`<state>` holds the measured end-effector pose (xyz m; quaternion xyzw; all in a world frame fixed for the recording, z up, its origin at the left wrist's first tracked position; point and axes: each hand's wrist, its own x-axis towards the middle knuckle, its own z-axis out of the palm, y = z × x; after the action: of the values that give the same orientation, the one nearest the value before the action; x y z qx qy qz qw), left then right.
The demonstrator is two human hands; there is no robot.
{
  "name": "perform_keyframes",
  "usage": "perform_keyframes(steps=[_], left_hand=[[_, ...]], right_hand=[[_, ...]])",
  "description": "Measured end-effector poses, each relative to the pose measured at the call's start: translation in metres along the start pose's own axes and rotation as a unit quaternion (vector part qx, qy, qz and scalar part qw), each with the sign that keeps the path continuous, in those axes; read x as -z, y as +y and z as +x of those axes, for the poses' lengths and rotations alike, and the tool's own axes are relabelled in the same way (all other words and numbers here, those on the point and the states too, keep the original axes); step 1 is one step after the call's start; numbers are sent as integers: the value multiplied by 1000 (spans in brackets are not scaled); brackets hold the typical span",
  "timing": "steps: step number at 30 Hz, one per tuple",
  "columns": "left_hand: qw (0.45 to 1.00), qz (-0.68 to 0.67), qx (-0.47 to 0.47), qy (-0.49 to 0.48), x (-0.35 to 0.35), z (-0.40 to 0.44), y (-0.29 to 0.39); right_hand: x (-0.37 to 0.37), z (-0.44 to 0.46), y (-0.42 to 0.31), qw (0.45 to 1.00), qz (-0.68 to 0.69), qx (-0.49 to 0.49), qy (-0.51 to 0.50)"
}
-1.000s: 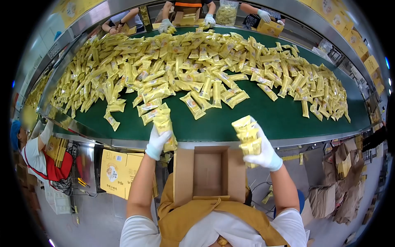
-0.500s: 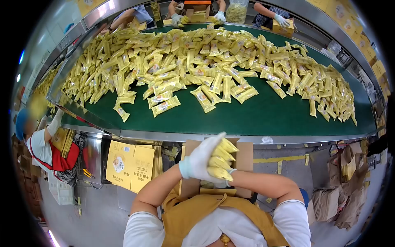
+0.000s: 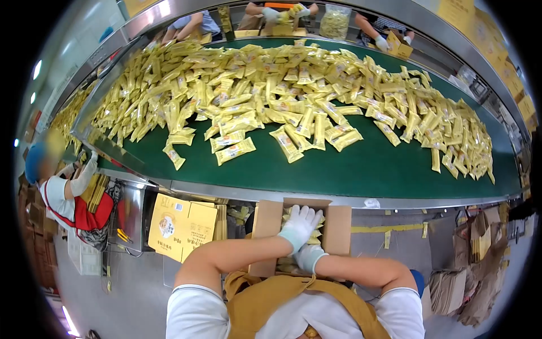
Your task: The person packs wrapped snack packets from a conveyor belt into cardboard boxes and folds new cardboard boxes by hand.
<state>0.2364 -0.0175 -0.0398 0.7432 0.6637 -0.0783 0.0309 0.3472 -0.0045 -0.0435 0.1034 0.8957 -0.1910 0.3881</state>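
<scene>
In the head view, an open cardboard box (image 3: pixel 339 230) stands against my body below the belt's edge. My gloved left hand (image 3: pixel 301 222) is inside it, its fingers curved over a stack of yellow snack packets (image 3: pixel 318 227). My gloved right hand (image 3: pixel 309 257) is at the near side of the same stack, just below my left wrist; its fingers are mostly hidden. More packets (image 3: pixel 287 265) show low in the box. Beyond the box, a large heap of the same yellow packets (image 3: pixel 293 105) lies on the green conveyor belt (image 3: pixel 271 178).
Flattened yellow cartons (image 3: pixel 182 226) lean left of the box. A metal rail (image 3: pixel 243 195) edges the belt. A co-worker (image 3: pixel 62 195) stands at the left; other people's gloved hands (image 3: pixel 285 14) work across the belt. Brown paper sacks (image 3: pixel 449 291) lie at the right.
Both my hands have lowered the stack of packets from above the box down into it. The view has shifted slightly. Across the belt, a co-worker's hands have come together.
</scene>
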Motion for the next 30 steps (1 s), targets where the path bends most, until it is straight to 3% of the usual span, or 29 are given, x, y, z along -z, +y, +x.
perform_keyframes(steps=[1,5,8,9,10,11,12,13,14,15,16,17,18,19,20,22,24,26,30], left_hand=[[998,3,22,-61,-1,8,5],[989,-38,16,-140,-49,31,8],[974,-115,-32,-191,-32,28,-8],[956,-143,-79,-246,2,23,-23],[931,-170,-126,-299,45,17,-44],[904,-290,-173,-263,61,13,-68],[860,-405,-216,-223,74,6,-95],[801,-530,-187,-208,88,-5,-126],[723,-646,-154,-190,97,-16,-158],[777,-611,-128,-86,97,-21,-193],[818,-565,-101,19,90,-22,-223],[819,-559,55,120,76,-20,-243],[791,-533,208,218,57,-15,-263],[843,-372,289,258,31,-9,-294],[865,-197,359,290,8,-2,-317],[839,-201,445,239,-14,16,-329],[816,-177,516,189,-16,36,-320],[821,-162,511,196,-12,53,-307],[894,-149,387,171,4,69,-263]], right_hand=[[5,-3,-3,1000,-27,-1,-12],[20,6,-14,990,-116,-12,-79],[17,5,21,982,-129,137,11],[70,-25,23,983,-55,150,-92],[83,-44,46,965,107,238,-28],[107,-61,62,936,233,253,-71],[113,-71,87,888,350,296,-15],[136,-93,106,870,412,268,42],[149,-109,124,826,530,172,85],[145,-101,155,790,539,181,229],[153,-94,174,748,565,155,312],[158,-76,192,732,533,119,406],[159,-51,219,739,456,99,486],[165,-28,247,788,320,34,525],[177,-10,257,794,246,5,556],[194,32,276,817,180,-85,542],[218,65,276,837,198,-169,481],[248,68,238,859,180,-270,396],[242,95,217,856,98,-293,415]])
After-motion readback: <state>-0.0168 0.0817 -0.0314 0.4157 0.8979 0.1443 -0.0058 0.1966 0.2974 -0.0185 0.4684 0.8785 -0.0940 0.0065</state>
